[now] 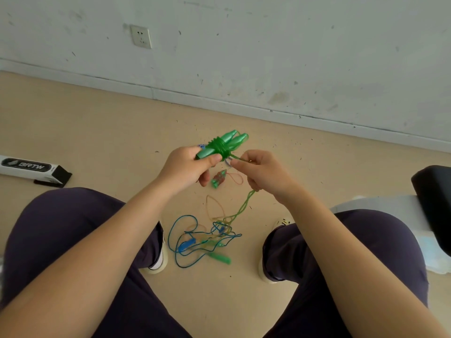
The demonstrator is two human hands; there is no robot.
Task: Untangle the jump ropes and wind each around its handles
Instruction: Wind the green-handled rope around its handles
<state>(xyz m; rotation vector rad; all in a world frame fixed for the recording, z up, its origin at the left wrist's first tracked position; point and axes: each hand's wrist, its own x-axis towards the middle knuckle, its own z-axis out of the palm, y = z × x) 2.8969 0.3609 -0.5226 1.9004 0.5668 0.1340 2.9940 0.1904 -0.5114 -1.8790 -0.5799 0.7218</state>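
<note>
My left hand (189,167) grips a pair of green jump-rope handles (223,143) held side by side, with green rope wound round their middle. My right hand (262,170) pinches the green rope (244,206) just right of the windings; the rope runs through the hand and hangs down to the floor. Below, between my feet, lies a tangle of blue, green and orange ropes (205,237) with a blue handle (186,245) and a green handle (220,258). A wound bundle with orange rope and green handles (219,178) lies on the floor under my hands.
I sit with both knees spread, shoes (158,261) on a beige floor. A white and black box (31,170) lies at the left. A black and grey object (432,191) stands at the right. The wall with a socket (141,36) is ahead.
</note>
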